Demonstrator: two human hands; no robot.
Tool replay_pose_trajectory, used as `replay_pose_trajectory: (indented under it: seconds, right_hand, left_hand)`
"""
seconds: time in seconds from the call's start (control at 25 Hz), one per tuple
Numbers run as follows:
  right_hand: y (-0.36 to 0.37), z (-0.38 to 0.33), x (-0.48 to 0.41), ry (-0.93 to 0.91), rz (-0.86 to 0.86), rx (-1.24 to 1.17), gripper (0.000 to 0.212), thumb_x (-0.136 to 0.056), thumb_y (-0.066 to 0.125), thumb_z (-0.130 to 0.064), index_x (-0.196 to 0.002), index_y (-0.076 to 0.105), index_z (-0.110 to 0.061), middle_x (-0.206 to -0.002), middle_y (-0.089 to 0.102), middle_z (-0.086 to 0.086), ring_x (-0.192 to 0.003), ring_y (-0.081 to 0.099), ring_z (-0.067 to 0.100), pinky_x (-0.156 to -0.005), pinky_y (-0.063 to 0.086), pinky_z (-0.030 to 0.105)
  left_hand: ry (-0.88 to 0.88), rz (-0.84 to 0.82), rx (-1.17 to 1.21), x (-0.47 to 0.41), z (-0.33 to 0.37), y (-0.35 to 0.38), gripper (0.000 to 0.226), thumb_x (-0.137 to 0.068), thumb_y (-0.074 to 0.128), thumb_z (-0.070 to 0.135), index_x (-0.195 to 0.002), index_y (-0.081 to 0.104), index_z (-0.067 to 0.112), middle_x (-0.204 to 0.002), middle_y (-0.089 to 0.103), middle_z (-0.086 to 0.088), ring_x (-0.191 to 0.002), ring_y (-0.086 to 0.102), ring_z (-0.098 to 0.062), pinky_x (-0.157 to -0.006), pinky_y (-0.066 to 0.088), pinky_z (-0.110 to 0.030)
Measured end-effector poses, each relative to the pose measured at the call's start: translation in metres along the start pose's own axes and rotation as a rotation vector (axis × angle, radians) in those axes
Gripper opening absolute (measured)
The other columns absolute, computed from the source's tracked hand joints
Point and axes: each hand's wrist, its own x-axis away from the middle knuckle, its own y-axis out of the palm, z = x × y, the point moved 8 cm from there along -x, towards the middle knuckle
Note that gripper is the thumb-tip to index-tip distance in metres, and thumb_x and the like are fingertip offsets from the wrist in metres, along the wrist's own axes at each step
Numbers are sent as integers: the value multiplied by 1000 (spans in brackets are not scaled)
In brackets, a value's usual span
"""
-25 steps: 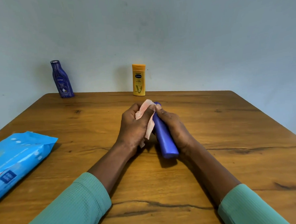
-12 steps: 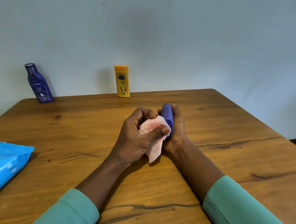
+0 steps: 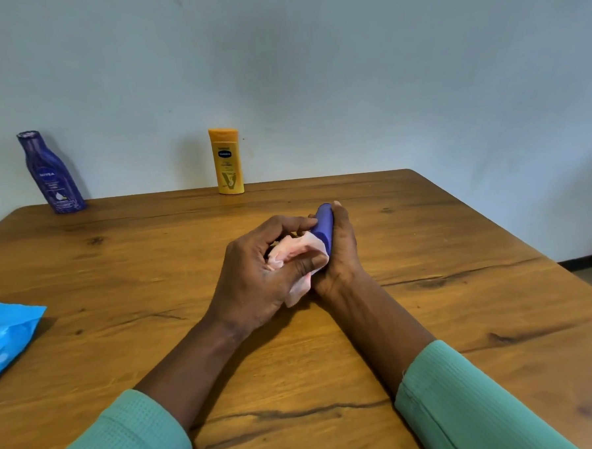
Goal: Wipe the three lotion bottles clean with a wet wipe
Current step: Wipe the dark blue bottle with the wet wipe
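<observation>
My right hand (image 3: 341, 256) grips a blue lotion bottle (image 3: 325, 225) near the table's middle, its far end poking out above my fingers. My left hand (image 3: 256, 278) holds a crumpled pinkish-white wet wipe (image 3: 296, 255) and presses it against the bottle's left side. Most of the bottle is hidden by both hands. A dark blue Nivea bottle (image 3: 50, 173) stands at the far left edge by the wall. A yellow lotion bottle (image 3: 227, 161) stands upright at the far edge, middle.
The wooden table (image 3: 463, 301) has its right corner and edge close by, with floor beyond. A blue wet-wipe pack (image 3: 5, 339) lies at the left edge. A plain wall runs behind the table.
The held bottle turned from lying flat and pointing toward me to nearly end-on in my right hand. The wipe slid down its side. The view shifted right.
</observation>
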Motion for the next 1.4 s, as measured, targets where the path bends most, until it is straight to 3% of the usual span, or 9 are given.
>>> replay_pose_trajectory:
  seconds: [0.16, 0.36, 0.56, 0.64, 0.72, 0.84, 1.0, 1.2, 1.4]
  right_hand:
    - [-3, 9, -2, -24, 56, 47, 95, -82, 66, -80, -133, 64, 1, -90, 68, 19, -91, 70, 33, -81, 60, 46]
    - [-13, -6, 0, -58, 91, -3, 70, -95, 60, -68, -69, 69, -3, -56, 64, 12, -44, 67, 24, -49, 58, 33]
    - [-3, 12, -1, -53, 71, -19, 89, -77, 71, -80, -128, 66, -7, -101, 75, 22, -91, 75, 36, -85, 61, 51]
    - [-4, 8, 1, -55, 77, -17, 77, -85, 66, -76, -107, 75, -3, -85, 74, 18, -76, 75, 31, -79, 63, 45]
    - [-7, -2, 4, -76, 73, -51, 69, -96, 58, -68, -78, 70, -3, -56, 65, 10, -46, 67, 22, -54, 60, 33]
    - [-7, -3, 10, -89, 91, -66, 64, -99, 54, -67, -81, 62, -6, -51, 61, 8, -41, 64, 20, -51, 58, 33]
    - [2, 8, 11, -45, 49, -103, 70, -92, 58, -73, -77, 70, -6, -68, 65, 9, -62, 67, 23, -85, 58, 40]
    - [-1, 3, 9, -27, 56, -90, 65, -93, 59, -72, -93, 65, -8, -56, 65, 9, -45, 67, 23, -50, 60, 35]
    - [6, 3, 13, -41, 28, -79, 69, -97, 49, -73, -91, 65, -7, -62, 68, 13, -53, 70, 26, -57, 62, 36]
  left_hand:
    - [-47, 164, 114, 1, 8, -2, 33, -82, 79, 42, -92, 69, 13, -80, 68, 8, -76, 67, -12, -62, 52, -19]
    - [-84, -139, 100, 0, -4, 4, 21, -87, 80, 20, -105, 72, 20, -116, 74, 10, -103, 71, -12, -79, 57, -23]
    - [-112, 48, 176, 0, 5, 0, 24, -89, 74, 33, -99, 72, 11, -85, 70, 1, -78, 66, -11, -64, 52, -23]
    - [-134, -10, 163, -1, 1, 0, 22, -91, 73, 31, -103, 73, 12, -88, 72, 0, -80, 68, -13, -65, 53, -23]
    - [-131, -138, 114, -1, -1, 0, 16, -92, 75, 18, -108, 75, 16, -100, 75, 6, -85, 71, -12, -67, 55, -22]
    - [-113, -153, 91, -1, -2, -1, 24, -89, 76, 5, -109, 76, 18, -109, 76, 9, -86, 72, -10, -65, 56, -20]
    - [-112, -1, 179, -3, -2, -3, 14, -89, 77, 14, -102, 76, 9, -89, 73, 0, -81, 68, -10, -66, 55, -22]
    - [-134, -173, 172, -1, -9, 4, 28, -89, 73, -2, -113, 74, 11, -120, 75, 8, -105, 71, -14, -79, 57, -23]
    - [-150, -1, 165, -1, -6, 3, 22, -93, 75, 17, -115, 73, 17, -101, 74, 4, -92, 71, -13, -72, 58, -25]
